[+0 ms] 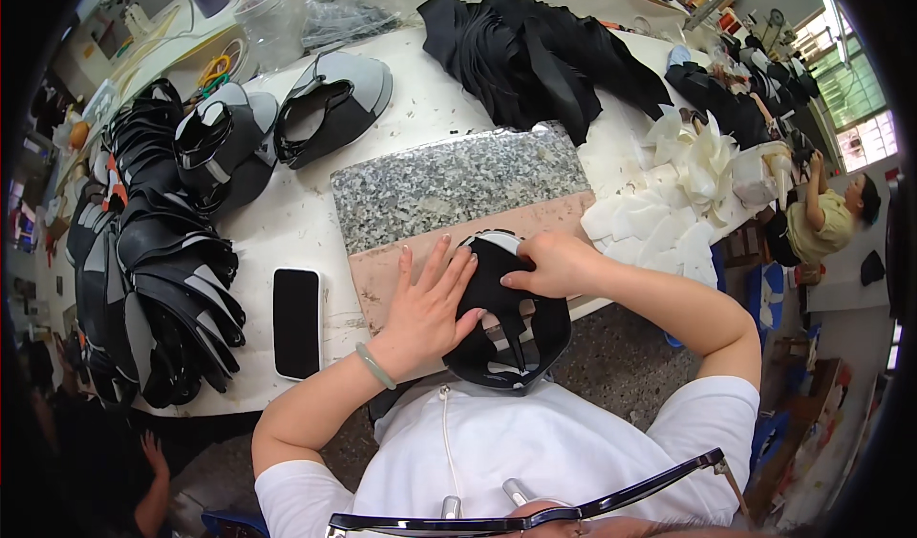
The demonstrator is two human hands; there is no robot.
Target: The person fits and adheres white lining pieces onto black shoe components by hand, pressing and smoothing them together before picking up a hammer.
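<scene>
A black shoe upper (489, 280) with a pale grey edge at its far end lies partly on a tan board (377, 285). Its open heel part hangs over the near table edge against my body. My left hand (425, 304) is spread flat, fingers apart, on the board and along the left side of the upper. With thumb and bent fingers, my right hand (552, 263) pinches the upper's far right edge. The tips of that hand's fingers are partly hidden.
A speckled granite slab (458, 182) adjoins the board. To the left are a phone (297, 323), stacked uppers (177, 280) and two grey-black uppers (334, 108). Black cut pieces (544, 55) lie beyond the slab, white pieces (659, 232) to the right. Another person (826, 218) sits far right.
</scene>
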